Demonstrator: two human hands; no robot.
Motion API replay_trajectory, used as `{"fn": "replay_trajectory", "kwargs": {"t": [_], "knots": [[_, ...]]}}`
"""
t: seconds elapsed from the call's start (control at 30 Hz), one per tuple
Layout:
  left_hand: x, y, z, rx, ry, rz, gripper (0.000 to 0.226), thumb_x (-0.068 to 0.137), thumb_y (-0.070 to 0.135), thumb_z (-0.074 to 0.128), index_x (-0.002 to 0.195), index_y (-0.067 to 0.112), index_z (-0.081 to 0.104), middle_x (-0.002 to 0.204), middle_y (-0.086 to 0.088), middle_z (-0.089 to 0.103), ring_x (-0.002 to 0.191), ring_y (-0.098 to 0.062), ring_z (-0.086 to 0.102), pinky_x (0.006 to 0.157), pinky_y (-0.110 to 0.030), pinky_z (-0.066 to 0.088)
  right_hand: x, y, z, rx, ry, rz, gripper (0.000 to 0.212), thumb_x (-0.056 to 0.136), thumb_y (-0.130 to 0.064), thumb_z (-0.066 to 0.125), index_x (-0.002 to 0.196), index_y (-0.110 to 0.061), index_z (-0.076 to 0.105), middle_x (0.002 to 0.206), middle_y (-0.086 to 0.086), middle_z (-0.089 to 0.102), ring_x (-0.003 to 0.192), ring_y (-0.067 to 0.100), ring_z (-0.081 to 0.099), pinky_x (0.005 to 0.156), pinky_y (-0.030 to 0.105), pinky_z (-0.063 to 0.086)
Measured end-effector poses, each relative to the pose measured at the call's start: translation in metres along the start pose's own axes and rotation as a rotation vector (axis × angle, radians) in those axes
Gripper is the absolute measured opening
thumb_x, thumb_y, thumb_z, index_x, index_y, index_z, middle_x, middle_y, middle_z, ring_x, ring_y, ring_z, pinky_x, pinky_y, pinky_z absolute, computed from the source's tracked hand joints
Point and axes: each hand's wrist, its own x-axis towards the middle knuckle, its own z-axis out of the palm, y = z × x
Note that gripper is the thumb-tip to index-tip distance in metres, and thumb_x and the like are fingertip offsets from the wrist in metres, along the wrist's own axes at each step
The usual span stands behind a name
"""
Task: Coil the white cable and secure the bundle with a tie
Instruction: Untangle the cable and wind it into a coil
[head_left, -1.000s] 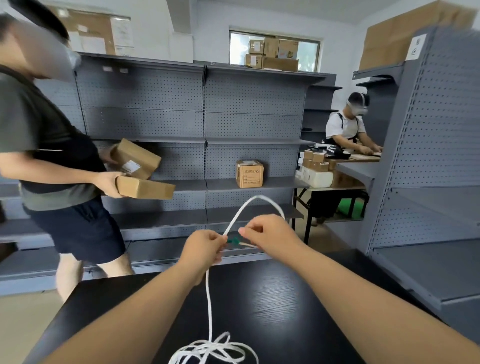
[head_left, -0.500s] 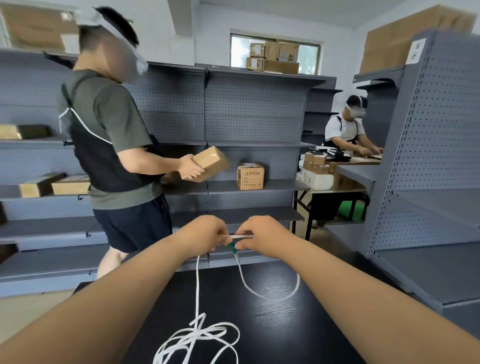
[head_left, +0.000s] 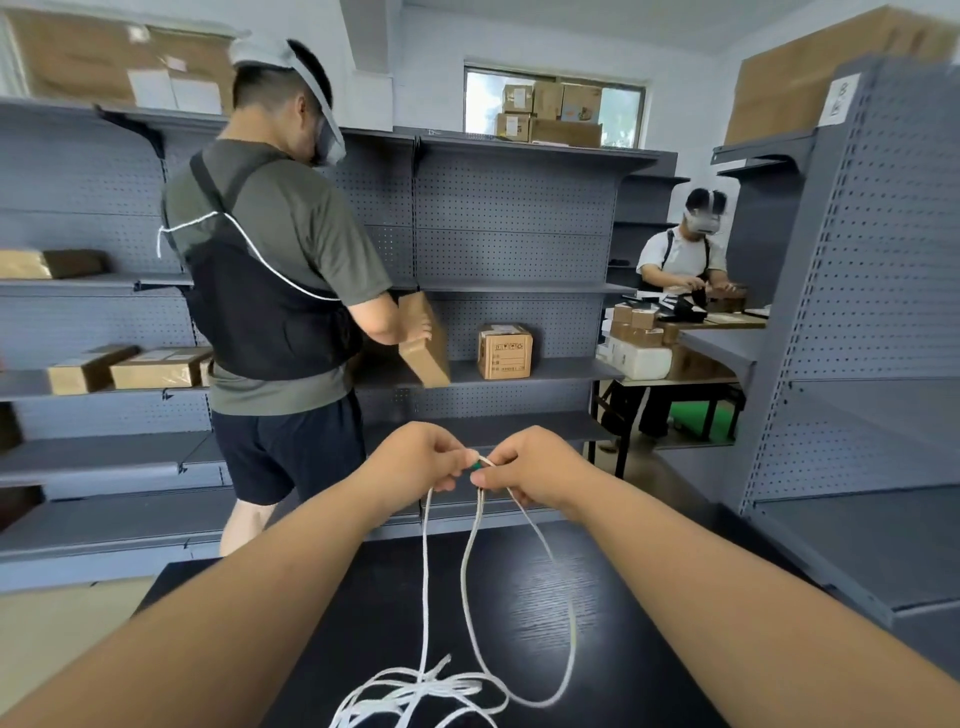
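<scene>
Since the earlier frames the bystander (head_left: 280, 270) is seen turned away toward the grey shelving (head_left: 519, 249), and the slack loop (head_left: 573, 629) under the right hand is found far longer, its bottom now lowered to the tabletop (head_left: 519, 597). The white cable (head_left: 425, 571) is strung almost upright: its long axis runs from the hands, which are raised ahead at mid-view, straight down to a loose heap (head_left: 415, 693) spread at the near edge of the tabletop, below the hands and closer to the body. The next turn is therefore judged to depend on slack being drawn upward from that heap. The hands are held nearly touching, and neither is clearly nearer the heap. The left hand (head_left: 415, 460) is closed, its fingers curled and the cable pinched at the fingertips, with one strand hung from it to the heap. The right hand (head_left: 535, 467) is curled likewise, the cable pinched at its fingertips and the loop let out from beneath the palm. A green piece (head_left: 475, 466) is caught between the two pinches; whether it is the tie or a plug cannot be told.
</scene>
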Motion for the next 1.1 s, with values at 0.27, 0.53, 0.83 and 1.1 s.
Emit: {"fn": "replay_trajectory", "kwargs": {"t": [0.27, 0.53, 0.83, 1.1], "knots": [[-0.01, -0.011, 0.019, -0.414, 0.008, -0.055, 0.033, 0.097, 0.028, 0.047, 0.095, 0.003, 0.068, 0.075, -0.002, 0.06, 0.065, -0.011, 0.055, 0.068, -0.02, 0.051, -0.001, -0.002, -0.011, 0.154, 0.087, -0.012, 0.023, 0.08, -0.019, 0.073, 0.059, -0.02, 0.065, 0.041, -0.008, 0.054, 0.044, 0.008, 0.047, 0.047, 0.02, 0.041], [-0.019, -0.016, 0.033, -0.457, 0.009, -0.043, 0.032, 0.096, 0.031, 0.047, 0.087, 0.011, 0.069, 0.073, 0.002, 0.065, 0.066, -0.007, 0.058, 0.075, -0.025, 0.049, -0.007, -0.007, -0.024, 0.419, 0.203, -0.024, 0.007, 0.083, -0.011, 0.07, 0.078, -0.008, 0.068, 0.062, 0.003, 0.058, 0.05, 0.009, 0.047, 0.045, 0.016, 0.044], [-0.026, -0.019, 0.025, -0.427, -0.014, -0.053, 0.035, 0.096, 0.036, 0.046, 0.083, 0.015, 0.071, 0.068, 0.004, 0.056, 0.066, -0.01, 0.05, 0.069, -0.02, 0.042, -0.01, -0.009, -0.038, 0.587, 0.324, -0.019, 0.005, 0.084, -0.011, 0.068, 0.08, -0.007, 0.067, 0.066, 0.003, 0.059, 0.053, 0.009, 0.047, 0.046, 0.014, 0.045], [-0.033, -0.03, 0.013, -0.378, -0.081, -0.055, 0.038, 0.095, 0.037, 0.047, 0.078, 0.012, 0.07, 0.062, 0.004, 0.053, 0.06, -0.009, 0.046, 0.066, -0.021, 0.04, -0.011, -0.012, -0.049, 0.739, 0.399, -0.022, 0.006, 0.084, -0.01, 0.068, 0.079, -0.007, 0.066, 0.066, 0.004, 0.058, 0.044, 0.004, 0.046, 0.045, 0.014, 0.044]]}}
